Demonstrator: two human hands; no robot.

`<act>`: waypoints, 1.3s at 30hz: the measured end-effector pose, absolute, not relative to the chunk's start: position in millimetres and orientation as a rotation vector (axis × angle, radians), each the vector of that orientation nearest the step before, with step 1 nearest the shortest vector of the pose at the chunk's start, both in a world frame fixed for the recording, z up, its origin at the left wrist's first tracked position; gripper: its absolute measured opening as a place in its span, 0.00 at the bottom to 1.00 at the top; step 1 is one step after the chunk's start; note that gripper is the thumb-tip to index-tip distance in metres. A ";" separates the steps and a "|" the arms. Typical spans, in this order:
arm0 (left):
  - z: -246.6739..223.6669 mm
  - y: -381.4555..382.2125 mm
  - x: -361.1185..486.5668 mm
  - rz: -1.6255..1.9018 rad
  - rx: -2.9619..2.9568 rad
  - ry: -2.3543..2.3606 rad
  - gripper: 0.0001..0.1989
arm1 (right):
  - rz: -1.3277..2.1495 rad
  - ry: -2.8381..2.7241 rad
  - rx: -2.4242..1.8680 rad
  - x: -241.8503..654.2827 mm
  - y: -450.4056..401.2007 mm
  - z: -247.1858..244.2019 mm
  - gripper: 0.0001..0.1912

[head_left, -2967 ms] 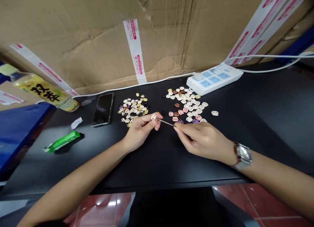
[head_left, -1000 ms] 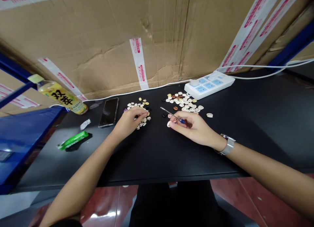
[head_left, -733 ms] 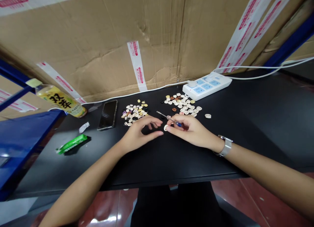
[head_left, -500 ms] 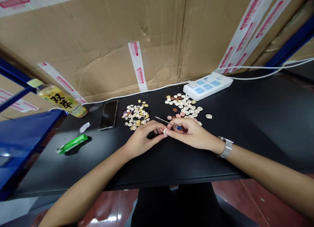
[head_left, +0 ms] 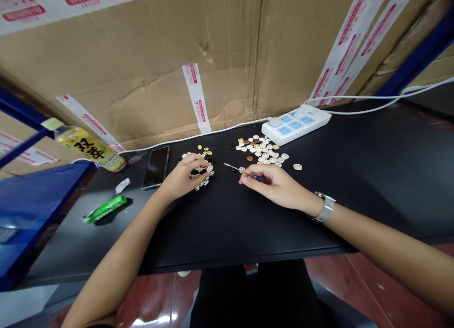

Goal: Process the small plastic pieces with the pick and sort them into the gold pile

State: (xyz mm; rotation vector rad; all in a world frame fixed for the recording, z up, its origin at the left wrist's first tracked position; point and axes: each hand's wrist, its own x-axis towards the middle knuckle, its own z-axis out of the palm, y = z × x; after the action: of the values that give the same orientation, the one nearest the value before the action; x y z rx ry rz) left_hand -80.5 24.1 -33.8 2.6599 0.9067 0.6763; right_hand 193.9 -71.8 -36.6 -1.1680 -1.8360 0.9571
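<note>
My left hand [head_left: 182, 176] reaches over the left pile of small oval pieces [head_left: 203, 182], partly hiding it. Between its thumb and forefinger tips is a cream oval piece with dark marks [head_left: 210, 168]. A slim screwdriver [head_left: 234, 168] with a blue handle is gripped in my right hand [head_left: 275, 183], its metal shaft pointing left. Just behind that hand spreads the right pile of oval pieces [head_left: 264, 153], mostly cream, with some brown, pink and yellow. One cream piece [head_left: 297, 167] lies apart on the right.
A white power strip [head_left: 296, 124] stands at the back, its cable along the cardboard [head_left: 149, 67]. Left on the black table [head_left: 248, 238] are a phone [head_left: 156, 167], a drink bottle [head_left: 90, 146], a green wrapped packet [head_left: 105, 208] and a crumpled white scrap [head_left: 122, 185].
My left hand has parted from my right hand and moved left to the left pile. The white piece between both hands no longer shows there. My right hand keeps the screwdriver in nearly the same place.
</note>
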 end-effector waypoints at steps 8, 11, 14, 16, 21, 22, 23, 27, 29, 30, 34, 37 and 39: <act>-32.4 3.0 -61.0 0.637 2.758 0.934 0.15 | 1.065 -1.579 -1.052 200.7 -66.6 -26.2 0.15; -36.0 -9.0 -44.2 0.486 2.849 0.908 0.15 | 1.086 -1.488 -1.040 204.8 -64.6 -20.5 0.15; -41.0 -15.4 -27.8 0.414 2.865 0.851 0.15 | 1.048 -1.466 -1.042 208.3 -62.0 -19.3 0.14; -42.2 -17.0 -17.5 0.431 2.847 0.821 0.14 | 1.027 -1.462 -1.043 210.0 -60.0 -20.6 0.15; -37.5 -18.2 14.0 0.458 2.844 0.733 0.13 | 1.027 -1.411 -1.013 212.0 -55.8 -23.7 0.15; -36.4 -18.2 21.4 0.450 2.834 0.727 0.13 | 1.025 -1.399 -1.011 212.3 -55.2 -24.2 0.15; -35.6 -18.0 28.7 0.446 2.825 0.721 0.12 | 1.017 -1.393 -1.015 212.7 -54.8 -24.7 0.15; -34.1 -15.5 52.4 0.385 2.834 0.712 0.10 | 0.987 -1.408 -1.039 214.6 -53.9 -26.6 0.15; -33.7 -14.1 58.9 0.360 2.849 0.700 0.08 | 0.986 -1.420 -1.046 215.2 -53.8 -26.8 0.15; -33.7 -13.6 61.1 0.351 2.859 0.689 0.07 | 0.988 -1.425 -1.049 215.4 -53.9 -26.6 0.15; -35.5 -14.0 65.9 0.331 2.910 0.674 0.05 | 0.999 -1.435 -1.064 215.0 -54.6 -26.1 0.15; -39.6 -16.5 68.5 0.323 2.924 0.716 0.07 | 1.003 -1.431 -1.074 214.8 -54.6 -27.2 0.15; -42.6 -18.8 69.2 0.348 2.908 0.746 0.10 | 1.003 -1.427 -1.078 215.0 -54.2 -28.6 0.16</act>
State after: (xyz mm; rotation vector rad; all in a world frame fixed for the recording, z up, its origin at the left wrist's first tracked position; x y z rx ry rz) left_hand 69.2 -18.8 -42.6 2.9076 0.7459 0.3476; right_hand 215.0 -54.2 -28.6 -1.0779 -1.4268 1.0033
